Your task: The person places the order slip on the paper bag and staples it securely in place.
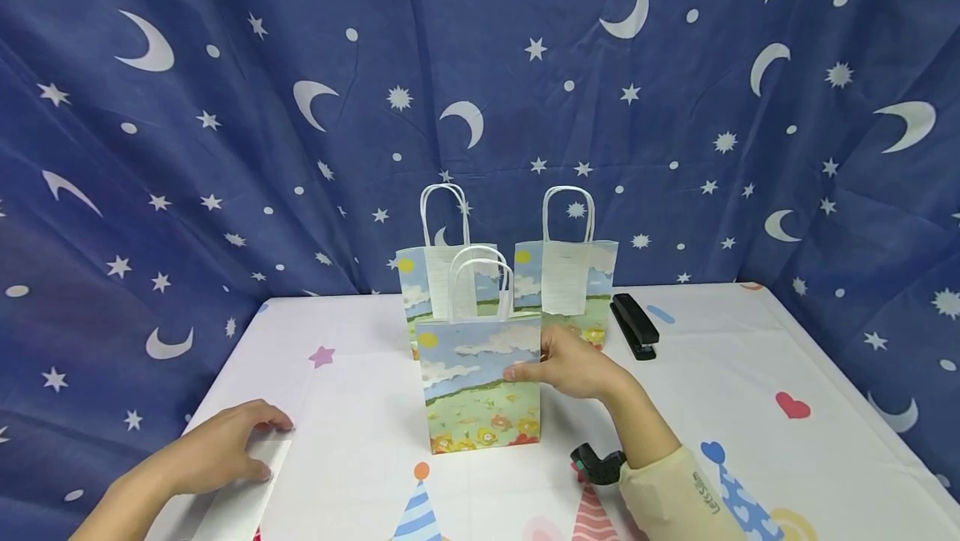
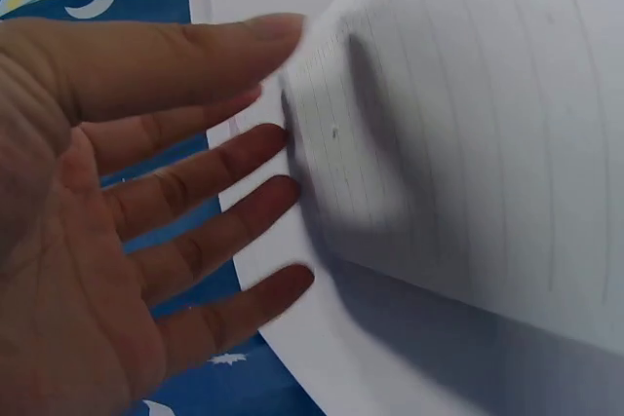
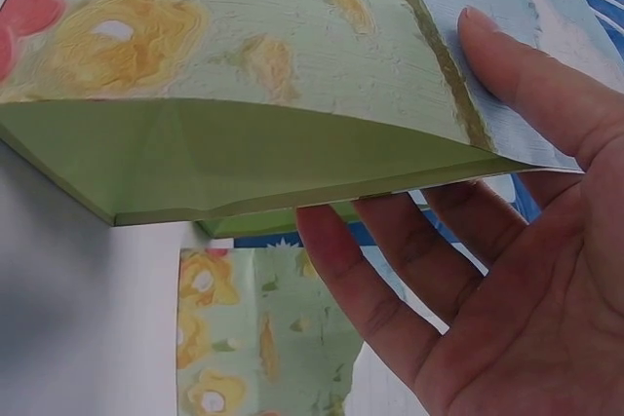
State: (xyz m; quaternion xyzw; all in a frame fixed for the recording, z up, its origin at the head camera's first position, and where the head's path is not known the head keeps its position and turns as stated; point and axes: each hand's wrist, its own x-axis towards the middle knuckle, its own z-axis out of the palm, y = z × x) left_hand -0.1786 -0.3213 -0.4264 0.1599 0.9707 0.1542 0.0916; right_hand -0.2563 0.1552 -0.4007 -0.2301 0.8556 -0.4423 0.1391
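Observation:
A paper gift bag [image 1: 480, 408] painted with clouds and flowers stands upright mid-table, its white handles up. My right hand [image 1: 576, 364] pinches its right side edge, thumb on the front face and fingers behind. In the right wrist view, the bag's green side panel [image 3: 244, 158] folds inward below the thumb. At the left of the table lies a stack of lined white paper [image 1: 243, 503]. Over its far end is my left hand [image 1: 213, 449], thumb and fingers spread apart. In the left wrist view, those fingertips come right to the edge of a lined sheet [image 2: 468, 143].
Behind stand two matching bags, one at left [image 1: 410, 278] and one at right [image 1: 602, 283], each with a lined paper slip [image 1: 564, 278] on its front. A black stapler [image 1: 635, 327] lies right of them. A blue star-and-moon curtain [image 1: 480, 66] hangs behind the table.

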